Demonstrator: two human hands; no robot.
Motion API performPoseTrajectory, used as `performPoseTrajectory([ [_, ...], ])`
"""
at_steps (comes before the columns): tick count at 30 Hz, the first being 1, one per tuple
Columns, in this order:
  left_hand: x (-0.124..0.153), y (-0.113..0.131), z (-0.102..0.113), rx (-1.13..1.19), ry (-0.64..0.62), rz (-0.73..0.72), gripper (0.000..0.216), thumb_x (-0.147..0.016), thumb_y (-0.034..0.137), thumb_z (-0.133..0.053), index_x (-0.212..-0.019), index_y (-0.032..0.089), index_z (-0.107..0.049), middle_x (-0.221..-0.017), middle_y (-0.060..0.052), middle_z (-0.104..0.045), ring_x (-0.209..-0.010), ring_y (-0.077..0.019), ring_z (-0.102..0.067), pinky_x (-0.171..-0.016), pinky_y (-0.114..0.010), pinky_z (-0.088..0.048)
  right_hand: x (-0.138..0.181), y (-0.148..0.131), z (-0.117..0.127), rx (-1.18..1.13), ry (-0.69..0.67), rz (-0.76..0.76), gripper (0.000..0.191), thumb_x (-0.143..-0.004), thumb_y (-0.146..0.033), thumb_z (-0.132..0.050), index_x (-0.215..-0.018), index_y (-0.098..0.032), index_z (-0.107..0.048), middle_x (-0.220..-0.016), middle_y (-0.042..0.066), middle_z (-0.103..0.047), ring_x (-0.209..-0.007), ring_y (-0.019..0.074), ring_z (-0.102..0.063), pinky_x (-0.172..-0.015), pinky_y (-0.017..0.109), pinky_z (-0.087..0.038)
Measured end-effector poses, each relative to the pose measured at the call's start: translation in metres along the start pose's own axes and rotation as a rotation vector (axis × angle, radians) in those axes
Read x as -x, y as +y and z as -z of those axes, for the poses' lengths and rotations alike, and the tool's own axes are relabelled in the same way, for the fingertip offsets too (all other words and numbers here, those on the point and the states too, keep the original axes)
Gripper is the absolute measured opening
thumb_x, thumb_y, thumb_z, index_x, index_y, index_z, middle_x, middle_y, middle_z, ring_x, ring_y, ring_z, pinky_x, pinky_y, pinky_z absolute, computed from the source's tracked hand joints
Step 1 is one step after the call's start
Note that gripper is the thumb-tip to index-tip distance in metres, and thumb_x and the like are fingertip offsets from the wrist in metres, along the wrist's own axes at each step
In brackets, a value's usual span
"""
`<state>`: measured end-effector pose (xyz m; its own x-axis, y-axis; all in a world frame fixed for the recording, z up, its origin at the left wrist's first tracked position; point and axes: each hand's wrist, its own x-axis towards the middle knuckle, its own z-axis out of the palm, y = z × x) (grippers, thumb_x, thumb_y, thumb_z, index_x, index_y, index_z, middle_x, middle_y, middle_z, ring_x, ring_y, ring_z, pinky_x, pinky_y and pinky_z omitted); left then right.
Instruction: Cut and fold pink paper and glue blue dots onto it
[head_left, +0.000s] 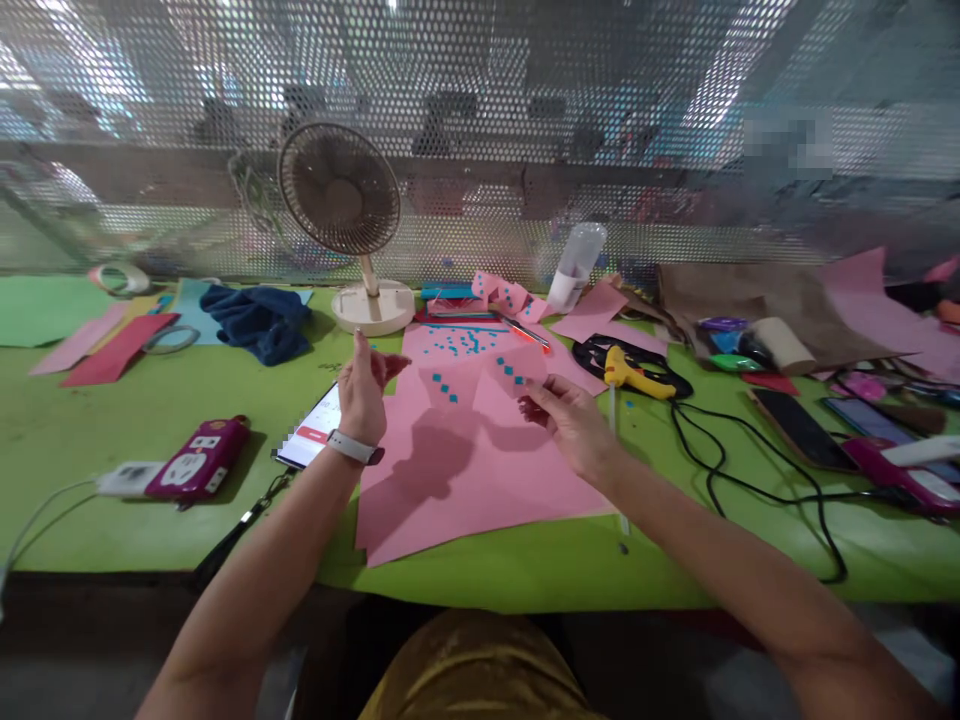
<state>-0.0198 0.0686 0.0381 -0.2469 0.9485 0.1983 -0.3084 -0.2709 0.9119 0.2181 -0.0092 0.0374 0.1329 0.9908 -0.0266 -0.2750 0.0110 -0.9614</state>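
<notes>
My right hand (559, 415) pinches the edge of a pink paper piece (496, 388) with a diagonal row of blue squares. Left of it shows another pink part with blue squares (445, 388); whether the two are joined, I cannot tell. My left hand (364, 390), a watch (352, 447) at its wrist, is raised with fingers apart and nothing in them. Under both hands lie large pink sheets (450, 520). Small blue paper bits (466, 342) are scattered at their far end. Behind these stands a folded pink strip with blue squares (506, 295).
A fan (375, 308) stands at the back left beside a dark blue cloth (259, 322). A phone (311, 430) lies by my left wrist. On the right are a yellow glue gun (637, 378), its black cord (712, 465) and a dark phone (802, 428). A purple power strip (199, 460) sits left.
</notes>
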Motion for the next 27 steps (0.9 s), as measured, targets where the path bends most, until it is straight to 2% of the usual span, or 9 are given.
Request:
performPoseTrajectory([
  [2,0.003,-0.005,-0.001,-0.049,-0.053,0.067,0.050,-0.079,0.067,-0.054,-0.070,0.019,-0.056,-0.082,-0.005,-0.069,-0.084,-0.0164,-0.066,-0.076,-0.029,-0.051,-0.005,0.004,0.004,-0.042,0.031,-0.002,0.030,-0.063,-0.044,-0.082,-0.072,-0.022,-0.063,-0.067,-0.003,-0.066,-0.061,0.0100,-0.059,-0.062,0.025,-0.048],
  [4,0.007,-0.011,-0.003,-0.104,-0.123,0.162,0.054,-0.077,0.070,-0.054,-0.088,0.018,-0.061,-0.095,-0.008,-0.070,-0.090,-0.0182,-0.066,-0.077,-0.030,-0.051,-0.008,0.008,0.007,-0.063,0.044,-0.004,0.031,-0.063,-0.044,-0.082,-0.073,-0.023,-0.062,-0.070,-0.003,-0.068,-0.064,0.0103,-0.061,-0.064,0.025,-0.048],
  [7,0.012,-0.018,-0.005,-0.151,-0.183,0.270,0.062,-0.077,0.073,-0.053,-0.100,0.017,-0.061,-0.095,-0.010,-0.070,-0.091,-0.0206,-0.066,-0.078,-0.033,-0.051,-0.011,0.014,0.011,-0.063,0.036,-0.005,0.031,-0.065,-0.045,-0.081,-0.077,-0.023,-0.063,-0.074,-0.002,-0.069,-0.070,0.0113,-0.064,-0.067,0.026,-0.049],
  [10,0.014,-0.022,-0.005,-0.136,-0.169,0.219,0.055,-0.080,0.067,-0.055,-0.103,0.017,-0.061,-0.104,-0.011,-0.069,-0.098,-0.0197,-0.065,-0.084,-0.032,-0.049,-0.016,0.014,0.015,-0.060,0.042,-0.001,0.033,-0.063,-0.045,-0.082,-0.080,-0.024,-0.063,-0.078,-0.002,-0.070,-0.073,0.0116,-0.065,-0.068,0.026,-0.049],
  [13,0.015,-0.020,-0.004,-0.057,-0.129,0.121,0.041,-0.079,0.053,-0.064,-0.101,0.018,-0.061,-0.110,-0.010,-0.068,-0.104,-0.0182,-0.063,-0.089,-0.032,-0.047,-0.030,0.004,0.026,-0.077,0.111,0.068,0.035,-0.060,-0.044,-0.084,-0.079,-0.024,-0.062,-0.079,-0.004,-0.070,-0.074,0.0106,-0.065,-0.068,0.025,-0.049],
  [16,0.016,-0.017,-0.005,-0.005,-0.114,0.124,0.034,-0.075,0.042,-0.069,-0.097,0.018,-0.061,-0.102,-0.008,-0.069,-0.098,-0.0167,-0.064,-0.088,-0.031,-0.047,-0.050,-0.011,0.041,-0.123,0.201,0.158,0.035,-0.057,-0.038,-0.086,-0.075,-0.024,-0.061,-0.078,-0.005,-0.069,-0.074,0.0097,-0.063,-0.064,0.023,-0.048],
  [20,0.017,-0.011,-0.007,-0.011,-0.155,0.174,0.037,-0.075,0.042,-0.071,-0.102,0.018,-0.062,-0.075,-0.001,-0.068,-0.074,-0.0124,-0.065,-0.076,-0.026,-0.049,-0.061,-0.022,0.048,-0.129,0.217,0.127,0.033,-0.056,-0.035,-0.086,-0.076,-0.024,-0.062,-0.077,-0.005,-0.069,-0.068,0.0096,-0.061,-0.059,0.022,-0.047],
  [24,0.021,-0.004,-0.008,0.018,-0.249,0.192,0.059,-0.080,0.054,-0.065,-0.124,0.016,-0.055,-0.055,0.005,-0.057,-0.053,-0.0100,-0.055,-0.058,-0.022,-0.044,-0.046,-0.016,0.034,-0.120,0.128,0.041,0.032,-0.056,-0.035,-0.086,-0.079,-0.025,-0.066,-0.079,-0.005,-0.070,-0.065,0.0083,-0.060,-0.059,0.021,-0.047],
  [27,0.026,-0.003,-0.010,-0.024,-0.354,0.328,0.078,-0.082,0.068,-0.052,-0.135,0.011,-0.044,-0.053,0.003,-0.057,-0.048,-0.0116,-0.053,-0.054,-0.023,-0.043,-0.031,-0.009,0.021,-0.122,0.067,-0.021,0.030,-0.057,-0.036,-0.086,-0.075,-0.024,-0.066,-0.076,-0.004,-0.070,-0.061,0.0070,-0.058,-0.058,0.020,-0.046],
])
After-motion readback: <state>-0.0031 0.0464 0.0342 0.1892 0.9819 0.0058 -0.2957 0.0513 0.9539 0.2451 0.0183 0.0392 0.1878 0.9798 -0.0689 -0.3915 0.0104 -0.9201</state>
